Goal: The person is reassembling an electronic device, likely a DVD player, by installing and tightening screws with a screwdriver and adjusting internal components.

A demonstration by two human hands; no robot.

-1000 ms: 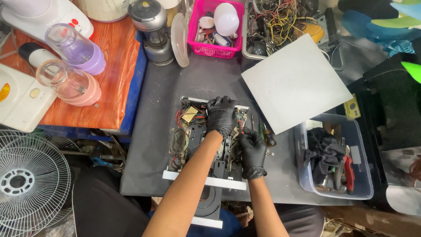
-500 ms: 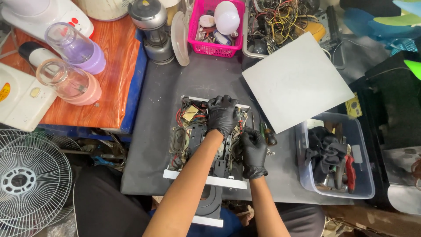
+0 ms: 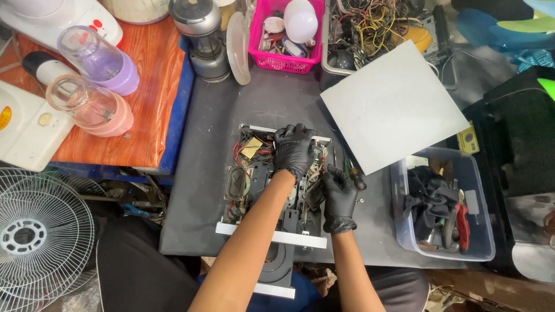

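Head view: my gloved left hand (image 3: 293, 151) presses flat on the opened disc player chassis (image 3: 272, 185) while my right hand (image 3: 339, 196) grips a screwdriver (image 3: 354, 175); loosening continues, needing steady aim.

black glossy gloves on left hand (image 3: 293, 150) and right hand (image 3: 339, 196), bare forearms, dark trousers

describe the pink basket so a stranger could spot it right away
Start at the dark grey worktop and look to its far edge, above the opened device. The pink basket stands there, holding a white bulb; it is the only bright pink mesh container.
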